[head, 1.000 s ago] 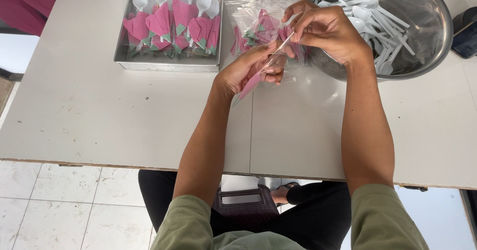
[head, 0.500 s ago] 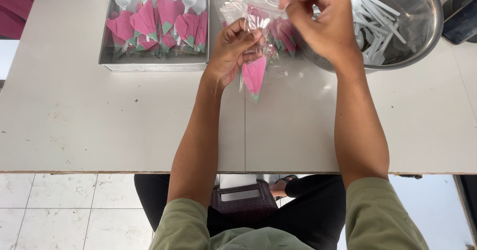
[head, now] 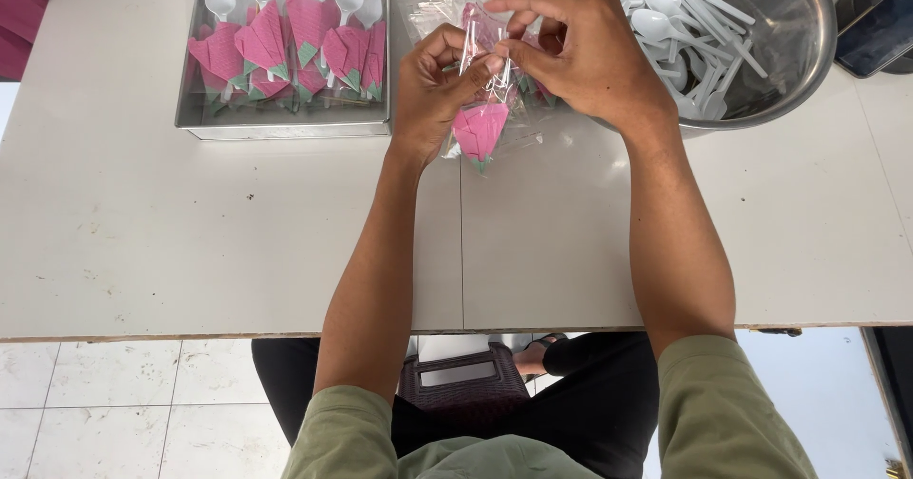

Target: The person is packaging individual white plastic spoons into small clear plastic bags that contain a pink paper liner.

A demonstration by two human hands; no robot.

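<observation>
Left hand [head: 433, 94]: I pinch the pink napkin [head: 480, 129] in its clear sleeve, above the table [head: 190, 241].
Right hand [head: 580, 46]: my fingers close on the sleeve's top.
Done: a tray [head: 285, 129] holds wrapped spoons.
Left: the bowl [head: 804, 51] is full of loose spoons [head: 694, 22].

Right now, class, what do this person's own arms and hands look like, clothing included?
Both forearms are bare. Olive-green sleeves end near the elbows. The left hand and right hand are bare: no gloves, rings, watch or bracelet show.
</observation>
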